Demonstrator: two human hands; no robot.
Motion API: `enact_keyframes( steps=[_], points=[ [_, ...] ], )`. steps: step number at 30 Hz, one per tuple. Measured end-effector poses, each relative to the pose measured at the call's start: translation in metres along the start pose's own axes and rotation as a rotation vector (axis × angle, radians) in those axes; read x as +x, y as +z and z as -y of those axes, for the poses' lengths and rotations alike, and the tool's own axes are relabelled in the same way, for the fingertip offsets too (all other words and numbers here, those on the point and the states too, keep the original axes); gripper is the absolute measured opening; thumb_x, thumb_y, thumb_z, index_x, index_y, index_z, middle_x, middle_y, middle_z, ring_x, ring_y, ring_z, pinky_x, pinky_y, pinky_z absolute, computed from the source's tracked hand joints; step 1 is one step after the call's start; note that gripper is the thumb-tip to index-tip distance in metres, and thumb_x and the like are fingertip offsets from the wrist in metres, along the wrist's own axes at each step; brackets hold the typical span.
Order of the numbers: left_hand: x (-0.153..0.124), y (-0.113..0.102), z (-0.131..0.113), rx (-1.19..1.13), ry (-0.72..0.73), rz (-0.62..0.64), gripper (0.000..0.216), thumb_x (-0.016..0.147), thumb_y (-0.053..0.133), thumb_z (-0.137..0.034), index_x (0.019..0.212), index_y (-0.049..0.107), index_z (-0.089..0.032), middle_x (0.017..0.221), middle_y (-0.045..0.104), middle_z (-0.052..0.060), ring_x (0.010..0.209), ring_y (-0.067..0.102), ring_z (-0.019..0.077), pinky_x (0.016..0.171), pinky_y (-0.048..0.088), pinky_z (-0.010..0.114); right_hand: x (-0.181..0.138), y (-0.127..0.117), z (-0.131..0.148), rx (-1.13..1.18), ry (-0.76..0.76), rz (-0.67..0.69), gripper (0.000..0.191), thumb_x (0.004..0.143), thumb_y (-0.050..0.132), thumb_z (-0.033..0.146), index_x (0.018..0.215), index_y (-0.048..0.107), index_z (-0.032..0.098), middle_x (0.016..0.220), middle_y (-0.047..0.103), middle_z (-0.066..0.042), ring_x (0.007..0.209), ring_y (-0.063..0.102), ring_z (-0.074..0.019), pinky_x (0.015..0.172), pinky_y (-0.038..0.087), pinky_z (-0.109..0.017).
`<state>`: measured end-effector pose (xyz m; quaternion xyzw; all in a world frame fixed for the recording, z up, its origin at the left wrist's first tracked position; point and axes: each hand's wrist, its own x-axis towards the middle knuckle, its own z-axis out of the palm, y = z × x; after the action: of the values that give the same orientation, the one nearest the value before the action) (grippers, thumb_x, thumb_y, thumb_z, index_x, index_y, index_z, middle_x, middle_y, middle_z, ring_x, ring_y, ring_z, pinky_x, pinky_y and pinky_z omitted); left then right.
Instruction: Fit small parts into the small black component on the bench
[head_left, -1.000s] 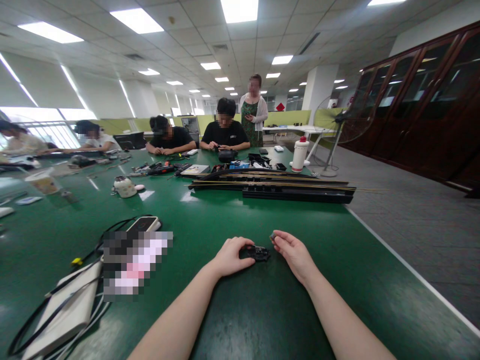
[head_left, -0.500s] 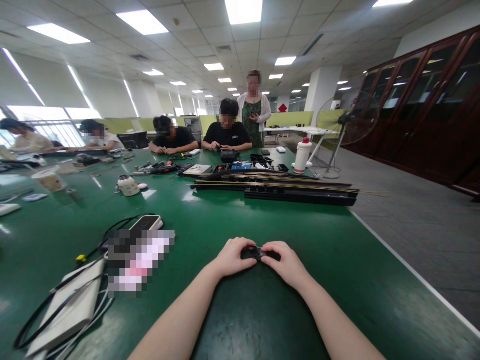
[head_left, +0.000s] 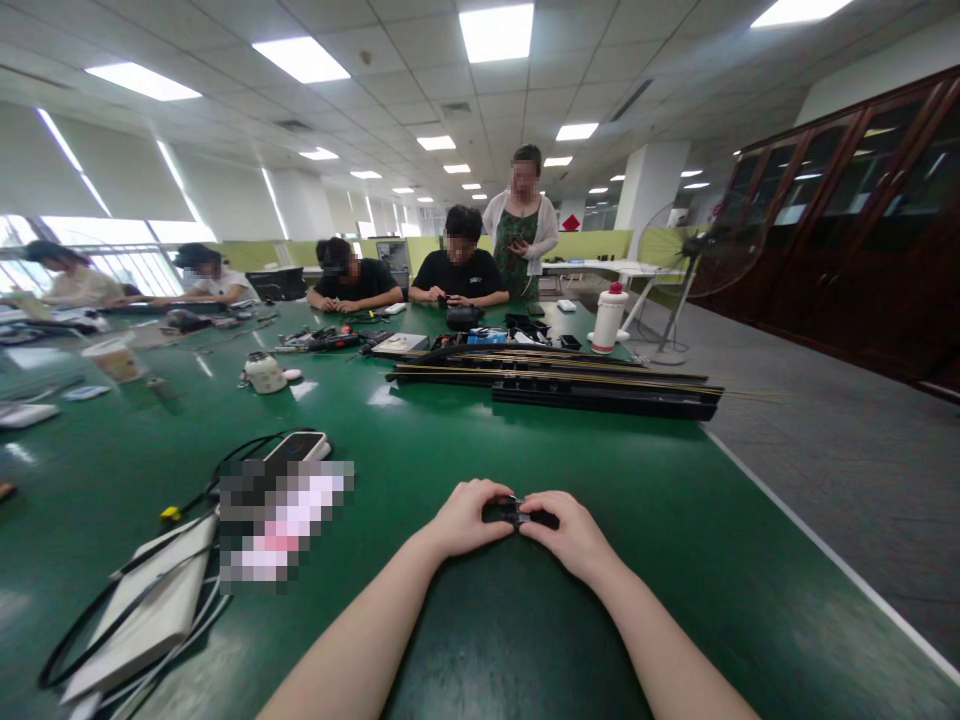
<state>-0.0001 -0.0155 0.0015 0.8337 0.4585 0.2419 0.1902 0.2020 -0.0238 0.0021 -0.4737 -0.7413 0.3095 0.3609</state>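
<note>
Between both hands is a small black part, dark and partly shiny, its exact kind too small to make out. My left hand pinches its left end between thumb and fingers. The right end is gripped the same way by my right hand. Fingers cover much of the part. Both hands are low over the green table, close together near its front.
To the left lie a phone-like device, a white slab and looped cables. Across the table are long black rails with thin rods, a white bottle and a small jar. Several people sit or stand beyond.
The whole view has shifted slightly right and down. My hands keep hold of the black part, with only a small shift of the right fingers.
</note>
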Motion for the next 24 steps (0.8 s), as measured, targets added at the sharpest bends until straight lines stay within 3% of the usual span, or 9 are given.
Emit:
enact_keyframes(
  steps=[9, 16, 24],
  points=[
    [0.0004, -0.0005, -0.0004, 0.039, 0.013, 0.006, 0.04, 0.073, 0.069, -0.032, 0.111, 0.061, -0.022, 0.105, 0.063, 0.004, 0.099, 0.056, 0.0229, 0.089, 0.043, 0.035, -0.0023, -0.0038, 0.0026, -0.033, 0.007, 0.035, 0.022, 0.063, 0.071, 0.018, 0.084, 0.071, 0.026, 0.095, 0.07, -0.004, 0.1, 0.059, -0.0251, 0.094, 0.041, -0.042],
    [0.0003, 0.0015, 0.0012, 0.024, -0.008, 0.007, 0.046, 0.074, 0.067, -0.033, 0.118, 0.057, -0.023, 0.11, 0.061, 0.005, 0.102, 0.055, 0.0239, 0.091, 0.042, 0.036, -0.0043, -0.0085, 0.0016, 0.039, 0.077, 0.014, 0.039, 0.063, 0.067, 0.017, 0.102, 0.067, 0.024, 0.106, 0.067, -0.006, 0.103, 0.059, -0.0242, 0.096, 0.042, -0.042],
    [0.0006, 0.002, 0.002, 0.013, -0.015, 0.005, 0.047, 0.074, 0.068, -0.036, 0.119, 0.057, -0.023, 0.111, 0.061, 0.006, 0.102, 0.056, 0.0243, 0.092, 0.042, 0.036, -0.0053, -0.0095, -0.001, -0.014, 0.056, -0.024, 0.036, 0.066, 0.066, 0.021, 0.101, 0.067, 0.023, 0.105, 0.068, -0.007, 0.103, 0.059, -0.0244, 0.096, 0.042, -0.042]
  ],
)
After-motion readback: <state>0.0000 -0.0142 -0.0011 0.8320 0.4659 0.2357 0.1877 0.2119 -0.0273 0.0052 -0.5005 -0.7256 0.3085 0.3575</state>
